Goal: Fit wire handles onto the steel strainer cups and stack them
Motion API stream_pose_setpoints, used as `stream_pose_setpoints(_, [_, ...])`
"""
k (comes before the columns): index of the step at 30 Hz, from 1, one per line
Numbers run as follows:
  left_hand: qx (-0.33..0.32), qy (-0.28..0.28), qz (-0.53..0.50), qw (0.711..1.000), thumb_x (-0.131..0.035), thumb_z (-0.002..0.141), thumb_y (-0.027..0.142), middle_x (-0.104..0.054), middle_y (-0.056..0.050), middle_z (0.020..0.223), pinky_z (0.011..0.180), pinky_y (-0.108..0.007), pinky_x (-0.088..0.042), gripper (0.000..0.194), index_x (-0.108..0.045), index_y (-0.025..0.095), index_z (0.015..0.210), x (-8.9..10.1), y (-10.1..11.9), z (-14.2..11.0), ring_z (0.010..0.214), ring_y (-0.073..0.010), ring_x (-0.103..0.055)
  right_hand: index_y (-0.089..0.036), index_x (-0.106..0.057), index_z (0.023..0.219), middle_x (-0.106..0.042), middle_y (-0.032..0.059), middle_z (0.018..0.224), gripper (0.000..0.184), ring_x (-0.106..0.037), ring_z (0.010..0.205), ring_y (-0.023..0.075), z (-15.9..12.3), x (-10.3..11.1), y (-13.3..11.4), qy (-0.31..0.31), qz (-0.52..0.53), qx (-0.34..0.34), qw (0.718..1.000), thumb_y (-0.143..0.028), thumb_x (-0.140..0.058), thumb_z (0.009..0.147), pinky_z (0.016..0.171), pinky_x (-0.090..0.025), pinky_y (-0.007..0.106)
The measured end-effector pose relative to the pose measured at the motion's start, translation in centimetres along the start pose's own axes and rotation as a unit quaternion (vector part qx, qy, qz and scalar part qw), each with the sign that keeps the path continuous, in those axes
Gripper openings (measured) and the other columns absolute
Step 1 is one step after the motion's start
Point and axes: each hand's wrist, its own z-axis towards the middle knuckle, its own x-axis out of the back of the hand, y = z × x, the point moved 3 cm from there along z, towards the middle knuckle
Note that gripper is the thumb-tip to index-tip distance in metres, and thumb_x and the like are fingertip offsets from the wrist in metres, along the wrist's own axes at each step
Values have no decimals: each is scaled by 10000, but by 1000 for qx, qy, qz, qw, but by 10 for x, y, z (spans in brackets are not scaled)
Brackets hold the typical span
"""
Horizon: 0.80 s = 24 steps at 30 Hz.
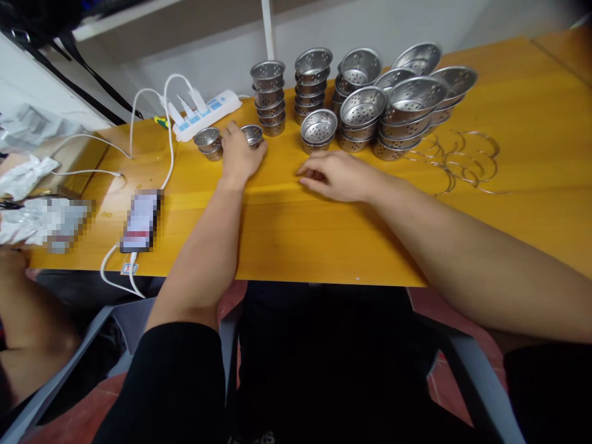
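Note:
My left hand (239, 155) is closed round a small perforated metal cup (253, 134), with fingers on its left side and the thumb on its right. Just left of that hand stands a short stack of two similar cups (209, 143). My right hand (345, 176) hangs low over the table with bent fingers and a gap to the thumb; nothing shows in it. Right behind it is a low stack of perforated cups (319, 128). Larger perforated cups (363, 111) stand stacked beyond and to the right.
Tall cup stacks (268, 95) line the back by the wall. Thin wire rings (462, 161) lie at the right of the yellow table (300, 240). A power strip (210, 114) with white cables and a phone (141, 221) are on the left. Another person's arm (37, 333) shows at far left.

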Motion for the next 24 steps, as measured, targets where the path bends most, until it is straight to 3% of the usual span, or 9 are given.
stream_pose_setpoints(4, [-22, 25, -56, 998, -1149, 639, 266, -644, -155, 1423, 1444, -626, -394, 842, -517, 264, 1196, -11, -21, 13, 1518, -419, -585, -224, -826, 1253, -790, 138, 1210, 318, -756, 1064, 332, 0, -1, -1, 8, 1, -1, 1000, -421, -626, 1104, 996, -595, 488])
stream_pose_setpoints(7, [-42, 37, -71, 996, -1134, 678, 270, -670, -100, 1355, 1369, -612, -481, 850, -487, 280, 1229, -13, -21, 15, 1380, -353, -654, -240, -827, 1259, -789, 127, 1196, 342, -750, 1051, 318, 0, -2, 0, 5, 0, -2, 1000, -460, -609, 1115, 973, -606, 475])
stream_pose_setpoints(10, [-50, 48, -35, 997, -1096, 741, 203, -649, -94, 1397, 1359, -563, -490, 825, -481, 270, 1287, -6, -5, 8, 1373, -296, -618, -232, -826, 1265, -789, 133, 1210, 358, -748, 1048, 324, 0, -1, 1, 1, -4, -2, 1000, -467, -597, 1123, 983, -605, 484])
stream_pose_setpoints(13, [-85, 73, -12, 994, -1050, 853, 261, -612, -77, 1465, 1396, -534, -451, 770, -477, 260, 1367, 5, 16, -1, 1434, -243, -535, -219, -829, 1242, -785, 155, 1245, 346, -749, 1098, 361, 0, 6, -6, 3, -2, 2, 1000, -457, -610, 1119, 1026, -579, 516])
stream_pose_setpoints(15, [-121, 82, -22, 989, -1043, 873, 330, -600, -73, 1512, 1425, -532, -430, 789, -478, 276, 1422, 9, 27, -4, 1477, -251, -514, -224, -834, 1208, -786, 155, 1228, 332, -744, 1108, 375, 0, 17, -17, 3, 0, 6, 1000, -462, -618, 1124, 1036, -560, 527])
stream_pose_setpoints(18, [-183, 53, -82, 978, -1055, 838, 476, -578, -87, 1643, 1467, -514, -414, 940, -431, 318, 1524, 5, 39, -10, 1590, -300, -516, -222, -818, 1097, -787, 116, 1054, 307, -734, 956, 319, -5, 47, -34, -2, 11, -4, 1000, -475, -647, 1128, 937, -567, 490])
stream_pose_setpoints(20, [-200, 5, -118, 973, -1040, 820, 615, -575, -87, 1693, 1445, -508, -458, 1014, -393, 350, 1555, -5, 45, -17, 1619, -318, -549, -214, -797, 1016, -768, 81, 918, 293, -700, 789, 254, -14, 69, -34, -45, 41, -32, 998, -476, -703, 1106, 780, -562, 430])
stream_pose_setpoints(21, [-198, -21, -125, 972, -1024, 820, 673, -590, -88, 1687, 1416, -511, -493, 1014, -395, 359, 1551, -11, 49, -21, 1602, -325, -584, -210, -794, 981, -759, 68, 874, 291, -680, 714, 228, -21, 78, -29, -97, 63, -48, 992, -475, -735, 1085, 692, -540, 400])
stream_pose_setpoints(24, [-196, -65, -133, 969, -939, 871, 775, -637, -104, 1639, 1337, -503, -554, 962, -411, 351, 1555, -25, 57, -33, 1533, -329, -670, -203, -805, 907, -738, 77, 799, 367, -697, 647, 216, -51, 97, 10, -259, 129, -151, 945, -553, -852, 1006, 612, -553, 371])
